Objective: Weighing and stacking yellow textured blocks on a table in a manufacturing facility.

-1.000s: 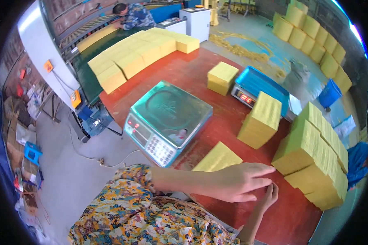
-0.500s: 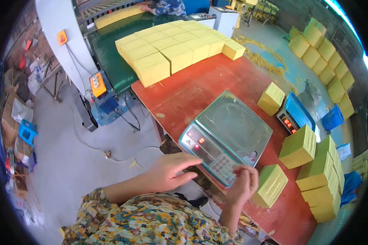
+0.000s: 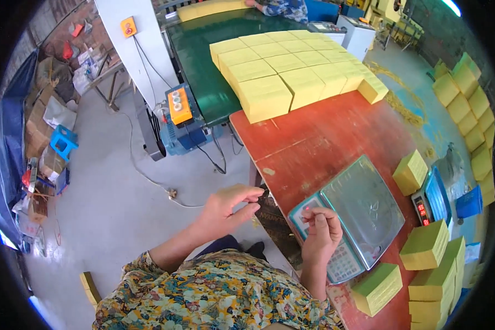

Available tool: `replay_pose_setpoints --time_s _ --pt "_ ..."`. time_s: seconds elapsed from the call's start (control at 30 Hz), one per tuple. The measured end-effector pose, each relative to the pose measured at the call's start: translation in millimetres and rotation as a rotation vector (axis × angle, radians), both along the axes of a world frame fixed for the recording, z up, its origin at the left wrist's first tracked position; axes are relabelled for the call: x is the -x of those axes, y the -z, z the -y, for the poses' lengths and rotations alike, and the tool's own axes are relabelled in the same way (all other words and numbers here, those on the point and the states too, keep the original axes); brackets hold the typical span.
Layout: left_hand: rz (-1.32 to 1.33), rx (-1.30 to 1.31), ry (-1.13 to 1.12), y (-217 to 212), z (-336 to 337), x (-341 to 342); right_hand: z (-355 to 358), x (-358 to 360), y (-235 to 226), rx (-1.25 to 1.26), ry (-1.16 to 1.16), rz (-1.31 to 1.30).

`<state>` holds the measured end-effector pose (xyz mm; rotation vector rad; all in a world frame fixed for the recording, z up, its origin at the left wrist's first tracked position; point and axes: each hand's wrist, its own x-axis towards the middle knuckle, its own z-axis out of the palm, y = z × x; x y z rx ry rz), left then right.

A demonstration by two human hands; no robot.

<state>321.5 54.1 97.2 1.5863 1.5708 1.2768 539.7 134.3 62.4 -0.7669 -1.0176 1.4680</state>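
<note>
My left hand [image 3: 231,208] hovers left of the red table's edge, its fingers stretched and thumb apart, holding nothing. Over the display side of a counting scale [image 3: 363,203], my right hand [image 3: 322,236] has its fingers curled in and tips together. Whether anything small is between those fingertips cannot be made out. The scale has a pale keypad and a broad, bare glass-like pan, and my right hand covers part of its panel. Beside its near corner lies a yellow block [image 3: 377,289] that looks like stacked paper.
Rows of yellow blocks [image 3: 302,66] cover the far part of the red table [image 3: 313,132], beside a green conveyor belt [image 3: 209,71]. A second, blue scale [image 3: 437,192] stands right, among more blocks. Another person's arm [image 3: 283,8] shows at the far end. A cable [image 3: 148,179] crosses the floor.
The view has swung left, so the scene sits further right. My right hand has moved from the keypad's near edge to over the display area; my left hand is now further from the scale.
</note>
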Motion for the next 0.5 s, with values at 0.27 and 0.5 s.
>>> replay_pose_setpoints --time_s 0.27,0.5 --pt "-0.176 -0.056 -0.097 18.0 -55.3 60.1 -24.3 31.8 7.3 0.003 -0.095 -0.017" --pt "-0.481 -0.191 -0.071 31.9 -189.0 166.2 -42.4 95.3 7.8 0.158 -0.04 -0.003"
